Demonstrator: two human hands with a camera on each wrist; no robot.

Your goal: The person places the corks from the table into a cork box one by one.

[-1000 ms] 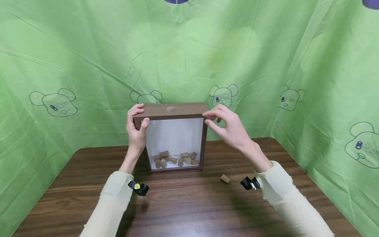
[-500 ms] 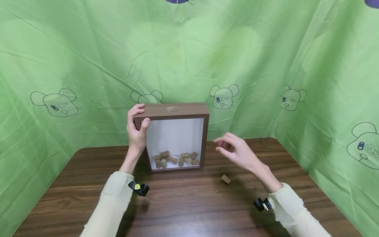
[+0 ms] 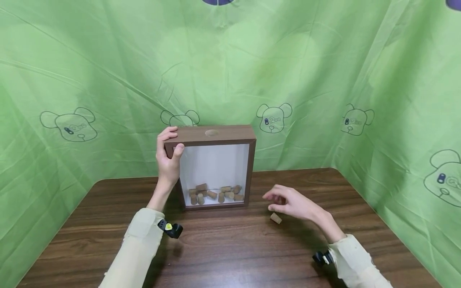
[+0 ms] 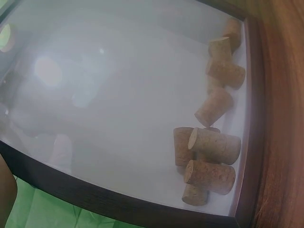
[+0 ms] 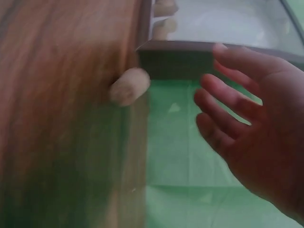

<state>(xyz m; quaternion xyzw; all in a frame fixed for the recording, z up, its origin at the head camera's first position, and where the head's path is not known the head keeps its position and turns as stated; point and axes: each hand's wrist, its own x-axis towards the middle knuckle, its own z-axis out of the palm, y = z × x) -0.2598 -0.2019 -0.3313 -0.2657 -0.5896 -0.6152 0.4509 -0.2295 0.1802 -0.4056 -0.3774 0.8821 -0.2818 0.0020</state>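
A brown shadow box with a clear front and a round opening in its top stands upright on the table. Several corks lie in a heap along its bottom. My left hand grips the box's upper left corner, thumb on the front edge and fingers over the top. One loose cork lies on the table to the right of the box. Just above that cork hovers my right hand, fingers loosely bent, holding nothing. The right wrist view shows this hand apart from the cork.
The dark wooden table extends to rounded far corners. Green cloth with printed bear heads hangs behind it and at both sides. Each wrist carries a small black camera, such as the left wrist camera.
My right hand has come down from the box's upper right corner to just over the loose cork. The left hand keeps its grip, and the box stays in place.
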